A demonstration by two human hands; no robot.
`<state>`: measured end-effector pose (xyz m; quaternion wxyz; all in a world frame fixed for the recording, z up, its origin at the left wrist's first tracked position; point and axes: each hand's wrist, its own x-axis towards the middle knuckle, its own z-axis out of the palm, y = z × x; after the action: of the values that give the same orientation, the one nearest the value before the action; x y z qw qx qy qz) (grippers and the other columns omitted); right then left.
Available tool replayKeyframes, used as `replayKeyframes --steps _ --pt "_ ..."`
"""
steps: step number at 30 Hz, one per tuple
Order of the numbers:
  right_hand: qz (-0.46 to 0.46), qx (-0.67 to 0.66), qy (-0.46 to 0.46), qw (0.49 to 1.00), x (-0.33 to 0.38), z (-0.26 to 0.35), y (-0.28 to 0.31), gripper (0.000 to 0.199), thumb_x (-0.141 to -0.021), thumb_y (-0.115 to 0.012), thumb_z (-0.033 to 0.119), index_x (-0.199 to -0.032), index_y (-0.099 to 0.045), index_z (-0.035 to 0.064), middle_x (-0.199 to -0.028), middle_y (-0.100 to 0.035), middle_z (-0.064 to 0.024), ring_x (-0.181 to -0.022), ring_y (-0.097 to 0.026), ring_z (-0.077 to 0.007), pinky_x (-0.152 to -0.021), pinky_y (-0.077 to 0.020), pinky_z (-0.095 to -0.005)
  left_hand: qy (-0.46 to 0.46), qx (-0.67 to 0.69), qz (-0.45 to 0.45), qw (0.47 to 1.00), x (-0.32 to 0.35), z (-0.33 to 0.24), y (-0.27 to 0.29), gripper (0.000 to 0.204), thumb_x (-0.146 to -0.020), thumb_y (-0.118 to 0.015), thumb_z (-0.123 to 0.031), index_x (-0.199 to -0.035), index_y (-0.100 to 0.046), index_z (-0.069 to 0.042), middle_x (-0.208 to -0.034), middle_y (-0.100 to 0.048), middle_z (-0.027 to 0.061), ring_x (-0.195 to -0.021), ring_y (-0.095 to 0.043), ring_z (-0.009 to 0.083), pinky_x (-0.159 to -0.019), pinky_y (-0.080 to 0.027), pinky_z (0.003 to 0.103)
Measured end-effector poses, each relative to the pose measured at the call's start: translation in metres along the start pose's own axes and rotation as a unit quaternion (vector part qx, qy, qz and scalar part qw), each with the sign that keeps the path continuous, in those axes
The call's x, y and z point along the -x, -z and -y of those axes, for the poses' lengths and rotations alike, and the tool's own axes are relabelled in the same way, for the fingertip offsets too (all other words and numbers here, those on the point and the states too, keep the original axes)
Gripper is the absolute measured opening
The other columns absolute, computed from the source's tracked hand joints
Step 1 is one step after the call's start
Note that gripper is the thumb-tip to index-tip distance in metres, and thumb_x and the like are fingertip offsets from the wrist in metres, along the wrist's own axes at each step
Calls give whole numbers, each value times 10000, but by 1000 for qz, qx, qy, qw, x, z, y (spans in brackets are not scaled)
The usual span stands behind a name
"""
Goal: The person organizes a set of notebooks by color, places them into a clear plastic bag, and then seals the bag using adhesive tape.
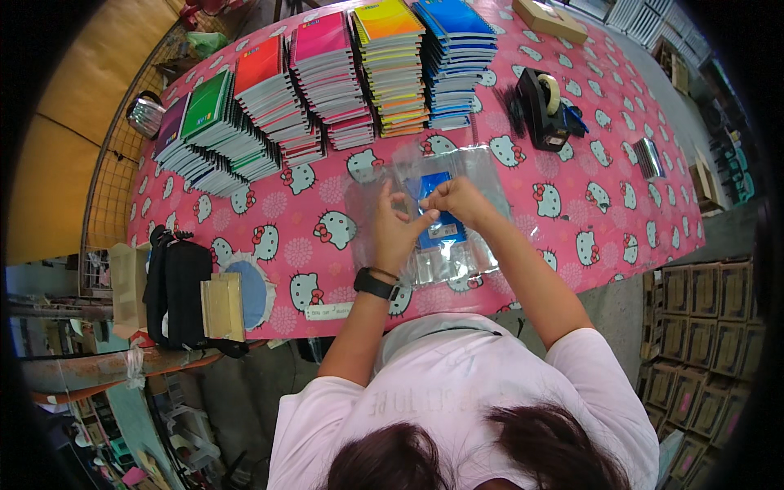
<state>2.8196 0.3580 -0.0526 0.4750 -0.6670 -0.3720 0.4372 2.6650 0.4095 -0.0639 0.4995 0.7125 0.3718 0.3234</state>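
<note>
Over the table's middle my two hands meet, their fingertips nearly touching. My left hand (pixel 394 222), with a black watch on its wrist, has its fingers curled and its thumb pointing at the other hand. The fingers of my right hand (pixel 459 201) are pinched together; anything between them is too small or too clear to make out. Beneath both hands lie clear plastic sleeves (pixel 482 171), shiny and overlapping. A blue notebook (pixel 445 233) shows below the hands, partly hidden by them; whether it is inside a sleeve I cannot tell.
Tall stacks of spiral notebooks stand at the back: purple, green (pixel 206 106), red, pink (pixel 321 37), yellow (pixel 388 20) and blue (pixel 457 20). A black tape dispenser (pixel 543 110) sits right of them. A black bag (pixel 184 286) and a cardboard box (pixel 129 286) occupy the left front edge.
</note>
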Motion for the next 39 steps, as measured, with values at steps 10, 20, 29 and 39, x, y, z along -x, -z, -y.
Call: replayKeyframes --steps 10,20,29,39 --pt "-11 52 -67 996 3 16 -5 276 -748 -723 237 -628 -622 9 -662 -610 -42 -612 -512 -86 -578 -404 -231 -18 -142 -136 980 -7 72 82 610 -673 -638 -10 -1242 -425 -56 -971 -553 94 -788 -549 187 -693 -465 307" --pt "29 21 -62 997 -5 4 8 181 -805 -642 162 -745 -637 -9 -754 -645 -64 -686 -552 -95 -669 -439 -235 -275 -279 183 901 74 -11 5 240 -743 -606 -87 -960 -598 15 -1054 -597 160 -1034 -536 305 -958 -358 397" --pt "120 134 -13 984 3 9 15 159 -758 -624 31 -913 -659 22 -876 -655 -59 -844 -584 -159 -760 -458 -261 -226 -111 77 965 0 33 7 344 -858 -517 -129 -1186 -524 -25 -1273 -479 163 -1175 -434 336 -992 -329 412" --pt "47 513 122 849 38 3 37 911 -599 -751 411 -1378 -329 197 -1471 -222 -17 -1361 -96 -357 -1012 -125 -635 -216 -146 114 959 -8 50 1 578 -919 -370 -297 -1405 -188 -41 -1457 -165 183 -1349 -123 363 -1078 -103 477"
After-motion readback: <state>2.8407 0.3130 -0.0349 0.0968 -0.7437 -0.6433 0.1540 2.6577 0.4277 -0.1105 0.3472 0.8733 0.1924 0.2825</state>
